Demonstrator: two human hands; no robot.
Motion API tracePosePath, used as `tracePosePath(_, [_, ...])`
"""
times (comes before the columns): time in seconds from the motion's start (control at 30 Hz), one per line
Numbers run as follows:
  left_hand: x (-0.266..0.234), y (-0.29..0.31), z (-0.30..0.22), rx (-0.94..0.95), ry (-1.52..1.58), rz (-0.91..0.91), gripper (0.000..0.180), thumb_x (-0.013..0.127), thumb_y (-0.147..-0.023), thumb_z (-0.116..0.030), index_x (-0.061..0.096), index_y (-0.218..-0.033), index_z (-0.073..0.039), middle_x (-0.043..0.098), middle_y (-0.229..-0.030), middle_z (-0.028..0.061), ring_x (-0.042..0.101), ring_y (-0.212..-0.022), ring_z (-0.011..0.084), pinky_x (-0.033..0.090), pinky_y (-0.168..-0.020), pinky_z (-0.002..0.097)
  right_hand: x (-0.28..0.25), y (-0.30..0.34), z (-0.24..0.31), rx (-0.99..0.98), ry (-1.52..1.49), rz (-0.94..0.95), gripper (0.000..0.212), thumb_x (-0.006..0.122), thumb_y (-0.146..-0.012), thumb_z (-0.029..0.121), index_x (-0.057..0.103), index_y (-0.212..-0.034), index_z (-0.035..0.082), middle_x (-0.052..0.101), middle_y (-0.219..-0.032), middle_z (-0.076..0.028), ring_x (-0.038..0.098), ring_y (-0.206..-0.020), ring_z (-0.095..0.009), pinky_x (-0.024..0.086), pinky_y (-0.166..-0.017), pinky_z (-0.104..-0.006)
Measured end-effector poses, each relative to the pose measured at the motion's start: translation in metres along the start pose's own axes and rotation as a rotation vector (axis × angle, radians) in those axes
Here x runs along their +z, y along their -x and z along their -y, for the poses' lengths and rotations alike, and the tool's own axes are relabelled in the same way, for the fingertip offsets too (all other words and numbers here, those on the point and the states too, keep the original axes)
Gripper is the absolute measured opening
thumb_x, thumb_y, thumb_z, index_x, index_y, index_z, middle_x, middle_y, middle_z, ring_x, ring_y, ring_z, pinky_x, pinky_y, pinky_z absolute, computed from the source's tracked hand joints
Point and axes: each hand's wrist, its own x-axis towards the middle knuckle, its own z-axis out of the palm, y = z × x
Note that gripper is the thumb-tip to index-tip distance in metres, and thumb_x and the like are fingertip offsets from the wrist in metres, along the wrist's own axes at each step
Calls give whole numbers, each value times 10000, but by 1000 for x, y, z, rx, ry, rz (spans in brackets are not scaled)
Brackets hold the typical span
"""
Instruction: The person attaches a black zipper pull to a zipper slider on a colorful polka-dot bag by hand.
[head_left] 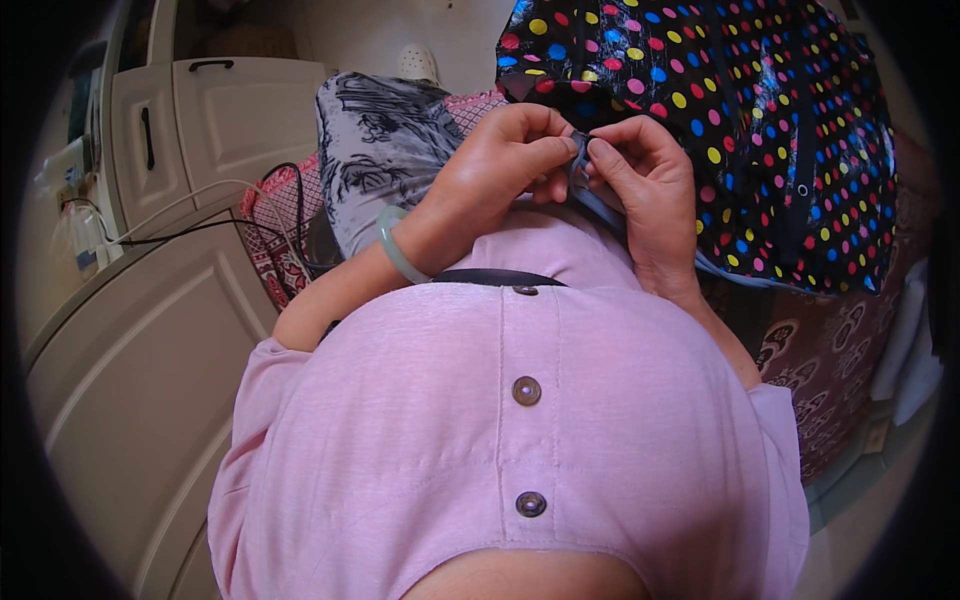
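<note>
Both my hands meet above my lap. My left hand (495, 165), with a pale green bangle (397, 246) at the wrist, is closed, thumb and forefinger pinching a narrow dark grey strip (578, 165). Closed on the strip's upper end from the other side is my right hand (655, 185), its thumb tip almost touching the left fingers. Part of the strip hangs below the fingertips; its lower end is hidden. Just beyond and to the right spreads a glossy black bag (745, 150) with multicoloured dots and a light blue lower edge, close against my right hand.
White-and-black printed cloth (370, 160) lies left of my hands, over red patterned fabric (275, 235). Cream cabinets (160, 380) line the left side, with loose cables (200, 225) nearby. A white clog (417, 63) is on the floor ahead. Brown patterned cloth (800, 360) lies at right.
</note>
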Motion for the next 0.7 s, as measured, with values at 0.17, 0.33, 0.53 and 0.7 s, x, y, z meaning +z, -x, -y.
tracePosePath(0.17, [-4,-3,3,-24,48,8,129,607,-908,-146,589,-936,-21,599,-762,30,556,-568,61,411,-483,169,-6,-5,-3,86,-98,7,67,651,-878,72,619,-928,39,628,-784,0,583,-674,-42,475,-611,-168])
tracePosePath(0.33, [-5,-3,3,-44,105,8,107,607,-904,-131,589,-929,-29,602,-761,34,553,-565,62,396,-476,167,-6,-6,-1,130,-188,2,65,643,-877,56,617,-932,35,626,-788,-11,586,-661,-51,489,-593,-183])
tracePosePath(0.53, [-6,-3,3,-50,155,32,94,609,-902,-120,582,-925,-33,601,-764,43,537,-551,68,377,-475,174,-9,-7,0,140,-282,12,58,599,-903,50,623,-951,28,617,-782,-9,570,-659,-42,473,-595,-174])
tracePosePath(0.7, [-7,-2,3,-51,151,51,95,606,-905,-122,577,-922,-34,589,-759,38,522,-548,66,375,-481,174,-8,-4,4,172,-223,40,94,567,-930,76,637,-971,30,602,-773,6,538,-647,-30,419,-565,-154])
